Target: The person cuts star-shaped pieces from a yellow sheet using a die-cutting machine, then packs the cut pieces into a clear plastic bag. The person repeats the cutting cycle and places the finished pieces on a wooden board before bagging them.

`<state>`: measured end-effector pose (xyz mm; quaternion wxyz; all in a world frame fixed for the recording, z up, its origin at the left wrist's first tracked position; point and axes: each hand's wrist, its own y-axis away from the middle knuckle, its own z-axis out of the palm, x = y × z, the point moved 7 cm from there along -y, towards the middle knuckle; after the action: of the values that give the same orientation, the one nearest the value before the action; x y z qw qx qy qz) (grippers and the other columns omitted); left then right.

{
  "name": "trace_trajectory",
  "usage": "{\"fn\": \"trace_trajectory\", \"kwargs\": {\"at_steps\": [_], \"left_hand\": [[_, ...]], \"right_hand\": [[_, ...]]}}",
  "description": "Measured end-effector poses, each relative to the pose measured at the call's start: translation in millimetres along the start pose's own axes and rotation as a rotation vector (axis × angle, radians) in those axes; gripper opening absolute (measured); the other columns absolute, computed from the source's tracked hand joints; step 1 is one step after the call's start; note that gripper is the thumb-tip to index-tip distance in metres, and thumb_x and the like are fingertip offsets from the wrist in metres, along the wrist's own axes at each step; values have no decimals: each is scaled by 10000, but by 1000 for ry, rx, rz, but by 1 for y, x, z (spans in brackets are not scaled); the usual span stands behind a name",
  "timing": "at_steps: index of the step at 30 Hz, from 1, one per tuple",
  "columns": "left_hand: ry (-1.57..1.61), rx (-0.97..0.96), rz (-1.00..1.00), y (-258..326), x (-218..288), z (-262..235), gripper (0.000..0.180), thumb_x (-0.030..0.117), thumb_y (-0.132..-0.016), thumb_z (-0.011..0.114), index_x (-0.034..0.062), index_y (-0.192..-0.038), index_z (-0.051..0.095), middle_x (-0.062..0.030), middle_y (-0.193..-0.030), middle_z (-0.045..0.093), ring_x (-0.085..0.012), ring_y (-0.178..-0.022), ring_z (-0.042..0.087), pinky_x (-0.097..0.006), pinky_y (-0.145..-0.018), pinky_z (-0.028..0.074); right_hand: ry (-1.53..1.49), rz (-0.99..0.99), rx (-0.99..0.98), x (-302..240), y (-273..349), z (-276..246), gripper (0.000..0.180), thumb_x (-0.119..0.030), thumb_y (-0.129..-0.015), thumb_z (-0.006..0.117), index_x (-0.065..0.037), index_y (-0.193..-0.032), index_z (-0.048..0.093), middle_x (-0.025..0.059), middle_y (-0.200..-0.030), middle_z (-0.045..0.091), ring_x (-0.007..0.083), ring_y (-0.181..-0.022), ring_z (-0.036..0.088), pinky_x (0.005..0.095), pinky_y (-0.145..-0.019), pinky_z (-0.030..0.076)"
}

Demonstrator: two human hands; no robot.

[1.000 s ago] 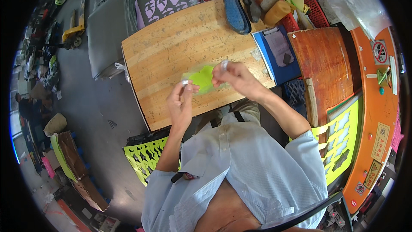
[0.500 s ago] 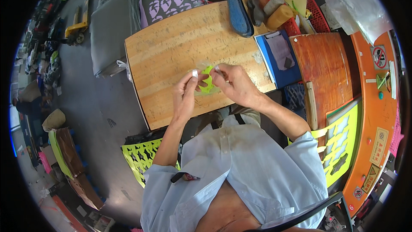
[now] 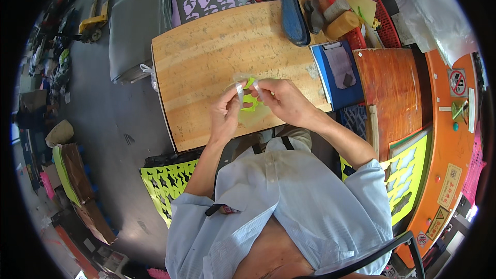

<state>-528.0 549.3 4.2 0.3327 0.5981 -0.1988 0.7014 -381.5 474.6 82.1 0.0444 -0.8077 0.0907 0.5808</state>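
Close together over the near part of the wooden table [image 3: 206, 51], both hands pinch a small clear plastic bag [image 3: 249, 119]. My left hand [image 3: 226, 111] grips its left edge between thumb and fingers. At the opposite edge, my right hand [image 3: 287, 102] pinches the film the same way. Shiny whitish folds of the film show at both thumbs. Between the hands a bright yellow-green cut-out piece [image 3: 251, 105] shows, partly covered by fingers; whether it lies inside the bag or behind it I cannot tell.
At the table's far right lie a blue oblong case [image 3: 293, 20], an amber bottle [image 3: 343, 25] and a red basket [image 3: 380, 13]. A blue clipboard [image 3: 343, 72] lies at the right edge. Yellow-green cut-out sheets [image 3: 168, 181] hang near my left side. Dark sheets [image 3: 139, 31] are stacked beyond the table's left.
My fingers have shifted along the film, and longer whitish folds now show at both thumbs. The bag spreads a little wider below the yellow-green piece. The whole view has shifted slightly.
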Motion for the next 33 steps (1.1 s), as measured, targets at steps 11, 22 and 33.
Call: {"fn": "trace_trajectory", "kwargs": {"at_steps": [11,22,33], "left_hand": [[-169,2,213,-6,-6,-6,159,80,-995,676,-1,-1116,741,-107,-1303,677,-211,-1166,639,-355,-1032,476],[-6,46,-61,31,-51,2,92,63,-995,659,-15,-954,681,-42,-1041,683,-107,-931,575,-287,-838,460],[-675,125,187,48,-48,11,147,101,-948,722,-11,-872,663,-104,-794,602,-229,-593,545,-339,-565,439]], "right_hand": [[-411,300,-352,65,-23,33,229,-168,-878,829,-18,-1046,786,20,-884,723,83,-829,624,279,-779,510],[13,164,230,116,-20,4,128,-58,-930,713,2,-1039,740,90,-842,742,137,-700,680,308,-617,535],[329,102,253,141,-70,-10,211,-184,-798,779,-36,-948,766,126,-864,762,274,-807,743,381,-704,570]]}}
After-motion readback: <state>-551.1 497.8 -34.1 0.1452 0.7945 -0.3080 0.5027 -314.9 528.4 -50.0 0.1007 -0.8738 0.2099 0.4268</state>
